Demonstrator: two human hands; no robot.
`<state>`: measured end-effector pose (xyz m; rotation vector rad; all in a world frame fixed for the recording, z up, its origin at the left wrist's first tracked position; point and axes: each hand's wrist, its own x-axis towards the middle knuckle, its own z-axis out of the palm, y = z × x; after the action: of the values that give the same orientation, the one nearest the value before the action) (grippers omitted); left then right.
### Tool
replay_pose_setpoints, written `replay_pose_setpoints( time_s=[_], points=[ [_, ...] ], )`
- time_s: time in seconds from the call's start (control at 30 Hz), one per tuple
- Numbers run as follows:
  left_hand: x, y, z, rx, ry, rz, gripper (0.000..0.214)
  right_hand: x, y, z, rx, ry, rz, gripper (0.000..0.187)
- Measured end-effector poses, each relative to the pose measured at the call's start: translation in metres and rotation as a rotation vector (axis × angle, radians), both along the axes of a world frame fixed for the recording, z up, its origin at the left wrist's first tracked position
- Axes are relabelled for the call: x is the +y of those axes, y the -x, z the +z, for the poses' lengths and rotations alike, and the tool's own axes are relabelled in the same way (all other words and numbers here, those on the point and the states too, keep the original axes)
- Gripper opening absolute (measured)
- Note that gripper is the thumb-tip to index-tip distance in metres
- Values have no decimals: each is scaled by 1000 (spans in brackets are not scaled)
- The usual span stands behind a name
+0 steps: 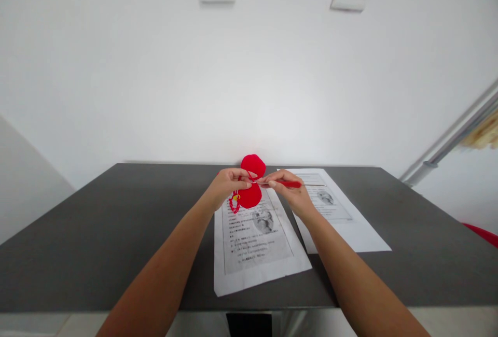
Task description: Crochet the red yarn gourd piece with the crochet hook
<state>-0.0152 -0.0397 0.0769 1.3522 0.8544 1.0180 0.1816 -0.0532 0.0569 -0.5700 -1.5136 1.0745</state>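
Note:
Over the printed sheet, my left hand [229,184] pinches a red crochet piece [250,197] with its fingertips. My right hand [290,186] grips a crochet hook [291,184] with a red handle and thin metal ends. The hook's left end points at the work between my hands, where fine detail is too small to make out. Just beyond my fingers sits a red yarn ball [252,164], and a red strand loops near it. A small red looped piece with a yellow bit [234,201] hangs below my left fingers.
Two printed sheets lie on the dark table [136,233]: the left sheet [264,269] under my hands, the right sheet [361,233] beyond my right forearm. A white wall [249,78] rises behind the table's far edge. A grey pipe or rail [447,145] runs at the right.

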Motion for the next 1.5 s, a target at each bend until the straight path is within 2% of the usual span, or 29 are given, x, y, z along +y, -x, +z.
replay_pose_setpoints(
  time_s=[0.23, 0.47, 0.63, 0.83, 1.1, 1.5],
  points=[
    [-2, -2, 2, 96, -46, 2, 26, -2, -7, 4, -61, -2, 76, 18],
    [0, -2, -3, 115, -67, 32, 27, -2, -8, 3, -163, -58, 22, 18],
    [-1, -2, -2, 140, -125, 82, 29, -1, -6, 0, -144, -88, -18, 17],
    [-2, -2, -1, 241, -280, 150, 28, -4, -3, -1, -188, -124, -87, 14],
    [-7, -7, 3, 347, -504, 242, 20, -7, -2, 0, -270, -265, -175, 15],
    [-10, -9, 5, 322, -525, 244, 22, -7, -1, -1, -268, -290, -177, 14]
  ],
)
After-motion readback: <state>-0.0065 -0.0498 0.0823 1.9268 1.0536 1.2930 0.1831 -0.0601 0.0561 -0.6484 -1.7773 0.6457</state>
